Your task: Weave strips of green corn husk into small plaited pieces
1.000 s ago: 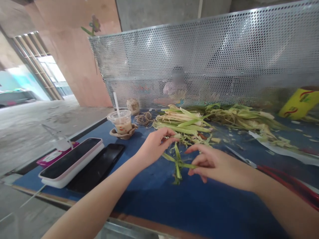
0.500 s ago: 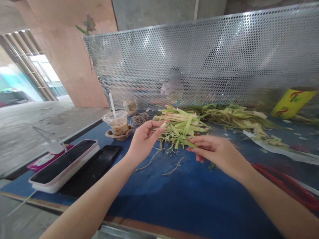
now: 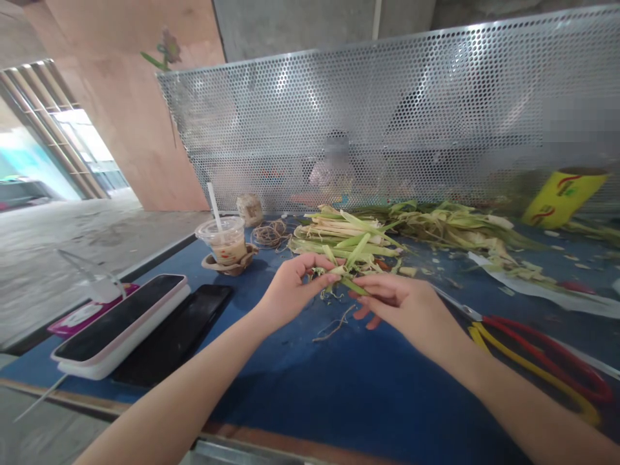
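Over the middle of the blue table (image 3: 339,387), my left hand (image 3: 300,284) pinches the pale end of a small green husk piece (image 3: 356,284). My right hand (image 3: 400,297) grips the same piece from the right, fingers closed near its lower end. Both hands nearly meet, their fingertips a short gap apart. Just behind them lies a pile of pale green husk strips (image 3: 334,232). Thin stringy bits (image 3: 334,330) rest on the table below the hands.
Left are a plastic cup with a straw (image 3: 227,242), twine (image 3: 270,234), a phone (image 3: 121,316) and a black tablet-like item (image 3: 174,336). Scissors (image 3: 537,355) lie right. Farther back are loose husks (image 3: 450,226), a yellow roll (image 3: 562,197) and a perforated metal screen (image 3: 387,116).
My left hand has moved right and slightly down, bringing its pale piece against the green husk in my right hand. My right hand has shifted slightly left, and more of the scissors shows.
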Tool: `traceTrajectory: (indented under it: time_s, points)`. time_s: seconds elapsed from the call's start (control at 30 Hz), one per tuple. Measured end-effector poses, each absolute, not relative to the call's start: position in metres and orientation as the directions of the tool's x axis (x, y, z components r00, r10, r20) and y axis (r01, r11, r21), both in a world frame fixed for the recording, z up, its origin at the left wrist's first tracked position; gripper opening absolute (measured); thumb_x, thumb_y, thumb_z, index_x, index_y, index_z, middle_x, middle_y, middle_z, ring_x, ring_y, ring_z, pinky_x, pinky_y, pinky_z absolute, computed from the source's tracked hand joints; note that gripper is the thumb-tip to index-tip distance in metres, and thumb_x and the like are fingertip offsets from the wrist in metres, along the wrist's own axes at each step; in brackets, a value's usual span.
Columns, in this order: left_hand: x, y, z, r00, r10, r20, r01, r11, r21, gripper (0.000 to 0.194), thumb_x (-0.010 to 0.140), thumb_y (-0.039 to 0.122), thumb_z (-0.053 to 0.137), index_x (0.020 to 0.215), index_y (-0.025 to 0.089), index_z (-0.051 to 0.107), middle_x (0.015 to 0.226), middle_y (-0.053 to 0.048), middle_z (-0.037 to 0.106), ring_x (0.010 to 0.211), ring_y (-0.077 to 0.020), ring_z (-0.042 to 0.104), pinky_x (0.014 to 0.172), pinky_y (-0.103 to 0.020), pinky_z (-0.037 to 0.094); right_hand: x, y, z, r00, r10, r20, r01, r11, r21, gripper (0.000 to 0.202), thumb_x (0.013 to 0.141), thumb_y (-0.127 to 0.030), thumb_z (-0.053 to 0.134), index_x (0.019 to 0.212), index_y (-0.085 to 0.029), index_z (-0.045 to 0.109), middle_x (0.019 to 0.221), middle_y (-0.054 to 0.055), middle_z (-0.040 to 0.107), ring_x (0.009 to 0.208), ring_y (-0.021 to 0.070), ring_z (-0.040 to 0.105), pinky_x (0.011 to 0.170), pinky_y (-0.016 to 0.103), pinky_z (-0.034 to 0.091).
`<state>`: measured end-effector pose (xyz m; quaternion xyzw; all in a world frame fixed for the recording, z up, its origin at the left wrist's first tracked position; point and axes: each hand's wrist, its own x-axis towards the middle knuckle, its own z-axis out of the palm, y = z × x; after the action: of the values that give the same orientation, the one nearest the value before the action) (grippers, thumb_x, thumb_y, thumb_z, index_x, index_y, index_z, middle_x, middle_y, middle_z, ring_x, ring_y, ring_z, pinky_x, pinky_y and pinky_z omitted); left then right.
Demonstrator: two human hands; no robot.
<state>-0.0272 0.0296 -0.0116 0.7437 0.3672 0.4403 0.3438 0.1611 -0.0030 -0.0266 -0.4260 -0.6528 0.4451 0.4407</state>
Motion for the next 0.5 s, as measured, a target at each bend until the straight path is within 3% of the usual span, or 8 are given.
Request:
traceTrajectory:
  time_s: [0.17,0.3,0.4,0.5]
  points:
    - [-0.023,0.03,-0.016,0.245,0.875,0.418,0.309,-0.479,0.822,0.018,0.073,0.03,0.063,0.082,0.014,0.064,0.09,-0.007,0.068,0.087,-0.0179,0.061,0.08,-0.031,0.046,0.157,-0.008,-0.027,-0.268,0.957,0.107,0.107,0.14,-0.984,0.026,0.074,-0.022,0.059,0.099,-0.02,0.058,0.089,0.005,0.069,0.067,0.0171,0.068,0.05,0.026,0.059]
    - [-0.022,0.032,-0.017,0.205,0.912,0.355,0.189,-0.392,0.9,0.019,0.069,0.03,0.067,0.078,0.013,0.064,0.082,-0.006,0.07,0.076,-0.0147,0.062,0.072,-0.027,0.047,0.158,-0.011,-0.022,-0.359,0.927,0.107,0.005,0.116,-0.993,0.025,0.084,-0.031,0.048,0.106,-0.019,0.049,0.088,0.008,0.067,0.067,0.0187,0.069,0.049,0.029,0.059]
    - [-0.022,0.032,-0.018,0.228,0.933,0.277,0.017,-0.288,0.957,0.02,0.067,0.03,0.07,0.074,0.013,0.063,0.076,-0.004,0.07,0.068,-0.011,0.062,0.068,-0.023,0.047,0.161,-0.011,-0.018,-0.437,0.863,0.254,-0.045,0.261,-0.964,0.022,0.088,-0.028,0.041,0.107,-0.02,0.048,0.095,0.008,0.065,0.076,0.0174,0.068,0.055,0.028,0.058]
    - [-0.02,0.03,-0.017,0.253,0.943,0.215,-0.026,-0.215,0.976,0.02,0.064,0.03,0.072,0.071,0.012,0.065,0.069,-0.002,0.069,0.061,-0.0086,0.06,0.063,-0.021,0.046,0.166,-0.011,-0.016,-0.451,0.803,0.39,0.126,0.49,-0.863,0.019,0.085,-0.021,0.048,0.103,-0.023,0.055,0.09,0.003,0.067,0.07,0.0117,0.066,0.054,0.02,0.053]
